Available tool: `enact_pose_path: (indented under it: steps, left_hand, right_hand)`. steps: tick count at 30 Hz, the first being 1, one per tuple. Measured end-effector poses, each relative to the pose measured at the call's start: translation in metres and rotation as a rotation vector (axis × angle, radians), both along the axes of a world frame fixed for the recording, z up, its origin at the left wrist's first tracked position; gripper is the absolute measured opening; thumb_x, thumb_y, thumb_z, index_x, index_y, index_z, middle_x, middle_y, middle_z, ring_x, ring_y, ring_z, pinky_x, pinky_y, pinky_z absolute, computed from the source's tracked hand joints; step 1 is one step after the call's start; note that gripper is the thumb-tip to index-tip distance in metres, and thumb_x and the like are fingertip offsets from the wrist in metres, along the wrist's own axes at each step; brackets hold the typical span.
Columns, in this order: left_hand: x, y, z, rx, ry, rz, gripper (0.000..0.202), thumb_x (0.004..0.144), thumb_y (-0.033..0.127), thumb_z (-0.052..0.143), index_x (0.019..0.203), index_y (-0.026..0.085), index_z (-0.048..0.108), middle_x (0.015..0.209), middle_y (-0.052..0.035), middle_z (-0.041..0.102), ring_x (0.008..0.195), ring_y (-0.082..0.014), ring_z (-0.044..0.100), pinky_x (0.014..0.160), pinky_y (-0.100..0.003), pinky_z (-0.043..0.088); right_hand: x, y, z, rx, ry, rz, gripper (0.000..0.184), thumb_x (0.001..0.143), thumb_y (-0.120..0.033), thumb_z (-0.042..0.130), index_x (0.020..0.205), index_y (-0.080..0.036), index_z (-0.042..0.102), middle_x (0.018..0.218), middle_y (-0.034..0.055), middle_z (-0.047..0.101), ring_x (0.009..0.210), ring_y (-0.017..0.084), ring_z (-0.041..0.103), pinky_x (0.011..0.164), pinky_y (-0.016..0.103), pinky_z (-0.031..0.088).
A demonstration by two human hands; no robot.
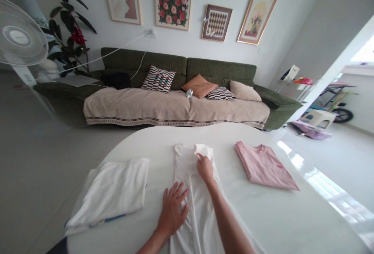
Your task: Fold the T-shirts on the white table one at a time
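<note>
The white garment (pixel 201 207) is spread lengthwise down the middle of the table (pixel 257 215), its near end cut off by the lower edge of the view. Its far end is being worked on: a white flap (pixel 205 150) is seen there, turned up near the right side, and is met by the fingertips of the right hand (pixel 205 167). The fingers are nearly closed, and the flap's edge appears to be pinched between thumb and forefinger, though the thumb is too hidden for this to be certain. By the left hand (pixel 173 211) nothing is gripped; it is laid open, palm down and fingers spread, over the garment's left edge. How firmly it is pressed cannot be told.

On the right, the pink shirt (pixel 264 166) is folded into a neat packet, neckline at the far side, and can be judged finished. On the left, the white bundle (pixel 117 191) is also folded, more loosely, with a strip of blue shown at its near edge. The middle garment is judged only partly done: its width is narrowed into a long strip, but its length is not yet gathered into a compact shape.
</note>
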State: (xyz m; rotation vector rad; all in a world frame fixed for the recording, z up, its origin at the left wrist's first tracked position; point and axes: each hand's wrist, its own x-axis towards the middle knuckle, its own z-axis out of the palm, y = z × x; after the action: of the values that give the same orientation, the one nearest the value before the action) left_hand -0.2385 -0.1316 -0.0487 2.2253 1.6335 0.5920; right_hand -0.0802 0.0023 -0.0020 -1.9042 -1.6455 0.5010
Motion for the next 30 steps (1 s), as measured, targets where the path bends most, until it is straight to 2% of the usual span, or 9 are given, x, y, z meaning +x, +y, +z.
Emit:
enact_pose_path:
  steps: [4, 10, 13, 15, 17, 20, 22, 26, 30]
  left_hand:
    - [-0.001, 0.0, 0.001, 0.001, 0.003, -0.01, 0.047, 0.079, 0.028, 0.045, 0.125, 0.031, 0.043, 0.139, -0.0025, 0.033, 0.128, -0.0266, 0.024, 0.101, -0.054, 0.016]
    - [-0.001, 0.001, 0.001, 0.014, 0.008, -0.01, 0.046, 0.078, 0.029, 0.045, 0.124, 0.032, 0.044, 0.139, -0.0019, 0.033, 0.128, -0.0265, 0.025, 0.101, -0.054, 0.016]
    - [0.0, 0.001, 0.002, 0.012, 0.007, 0.001, 0.047, 0.077, 0.027, 0.046, 0.123, 0.032, 0.045, 0.138, -0.0015, 0.035, 0.127, -0.0263, 0.026, 0.101, -0.054, 0.015]
    - [0.001, 0.0, 0.004, 0.019, 0.002, 0.004, 0.046, 0.077, 0.027, 0.047, 0.123, 0.031, 0.046, 0.137, -0.0019, 0.036, 0.126, -0.0264, 0.027, 0.101, -0.053, 0.016]
    - [0.002, -0.002, 0.005, 0.028, -0.001, 0.005, 0.046, 0.077, 0.027, 0.047, 0.122, 0.031, 0.047, 0.136, -0.0023, 0.037, 0.126, -0.0265, 0.028, 0.1, -0.053, 0.017]
    - [0.003, -0.003, 0.007, 0.042, 0.005, 0.011, 0.044, 0.076, 0.026, 0.048, 0.12, 0.03, 0.049, 0.135, -0.0025, 0.039, 0.125, -0.0263, 0.029, 0.101, -0.052, 0.017]
    - [0.004, -0.004, 0.007, 0.052, 0.008, 0.019, 0.043, 0.077, 0.026, 0.048, 0.12, 0.029, 0.05, 0.135, -0.0023, 0.039, 0.125, -0.0257, 0.029, 0.101, -0.051, 0.018]
    - [0.005, -0.005, 0.008, 0.063, 0.009, 0.025, 0.041, 0.078, 0.027, 0.047, 0.119, 0.028, 0.051, 0.134, -0.0021, 0.04, 0.125, -0.0243, 0.03, 0.1, -0.049, 0.019]
    - [0.005, -0.007, 0.011, 0.057, 0.024, 0.026, 0.039, 0.078, 0.027, 0.047, 0.117, 0.028, 0.052, 0.134, -0.0018, 0.041, 0.125, -0.0232, 0.029, 0.101, -0.048, 0.019]
  right_hand:
    - [-0.034, -0.012, -0.012, -0.052, -0.122, 0.019, 0.034, 0.081, -0.017, 0.038, 0.109, -0.016, 0.057, 0.098, 0.012, 0.06, 0.083, 0.018, 0.06, 0.071, 0.027, 0.042]
    - [-0.036, -0.023, -0.002, -0.049, -0.172, 0.113, 0.032, 0.085, -0.028, 0.039, 0.112, -0.018, 0.054, 0.097, 0.009, 0.06, 0.083, 0.016, 0.06, 0.072, 0.025, 0.042]
    - [-0.006, -0.046, 0.004, -0.031, -0.141, 0.2, 0.03, 0.084, -0.032, 0.041, 0.107, -0.02, 0.056, 0.092, 0.0048, 0.061, 0.079, 0.013, 0.06, 0.073, 0.021, 0.042]
    - [0.032, -0.071, 0.002, -0.019, -0.131, 0.192, 0.029, 0.083, -0.031, 0.04, 0.101, -0.019, 0.058, 0.092, 0.006, 0.061, 0.08, 0.015, 0.059, 0.075, 0.023, 0.042]
    - [0.077, -0.101, -0.005, -0.001, -0.151, 0.107, 0.026, 0.079, -0.029, 0.044, 0.098, -0.017, 0.058, 0.093, 0.0078, 0.061, 0.086, 0.018, 0.058, 0.079, 0.028, 0.042]
    - [0.134, -0.145, -0.016, -0.165, -0.163, -0.002, 0.024, 0.071, -0.03, 0.053, 0.092, -0.018, 0.057, 0.082, 0.0055, 0.062, 0.076, 0.018, 0.058, 0.072, 0.027, 0.042]
    - [0.153, -0.168, -0.018, -0.305, -0.158, 0.018, 0.023, 0.066, -0.027, 0.058, 0.087, -0.018, 0.057, 0.07, 0.0014, 0.06, 0.066, 0.015, 0.056, 0.064, 0.024, 0.041]
    - [0.155, -0.197, -0.009, -0.413, -0.186, 0.059, 0.01, 0.06, -0.022, 0.061, 0.067, -0.018, 0.056, 0.064, -0.0014, 0.056, 0.064, 0.013, 0.052, 0.058, 0.021, 0.036]
    - [0.119, -0.224, 0.009, -0.247, -0.266, 0.095, 0.003, 0.066, -0.019, 0.052, 0.068, -0.019, 0.054, 0.074, 0.0018, 0.056, 0.076, 0.015, 0.051, 0.068, 0.023, 0.035]
